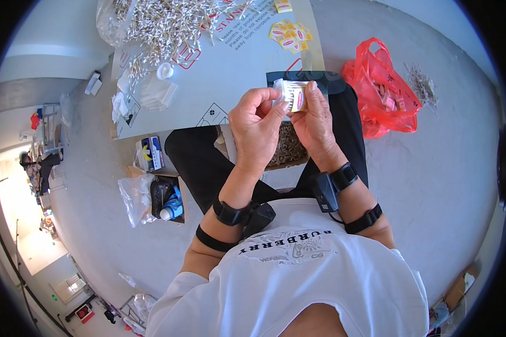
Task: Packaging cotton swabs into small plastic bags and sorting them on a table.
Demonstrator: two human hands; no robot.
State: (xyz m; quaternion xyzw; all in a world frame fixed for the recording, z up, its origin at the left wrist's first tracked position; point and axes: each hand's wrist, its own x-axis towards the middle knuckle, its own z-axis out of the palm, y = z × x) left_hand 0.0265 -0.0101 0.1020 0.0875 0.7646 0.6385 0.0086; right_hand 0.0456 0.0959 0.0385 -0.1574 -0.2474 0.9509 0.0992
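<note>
Above the near edge of the table, both hands hold a small clear packet of cotton swabs [294, 95] with a yellow-and-white card in it. My left hand [254, 128] pinches the packet's left end between thumb and fingers. My right hand [315, 122] is closed around its right side, thumb up along the edge. Farther off on the table lies a large heap of loose cotton swabs [160, 28]. Several yellow cards [290, 36] are spread at the table's far right. Clear plastic bags [158, 93] lie on the left, near a small white round container [165, 71].
The table [219, 84] has a printed metallic top. On the floor to its right are a red plastic bag [376, 106] of small packets and a pile of thin sticks [421, 87]. A box [287, 149] sits between my legs. At left stands a carton with a blue bottle [172, 206].
</note>
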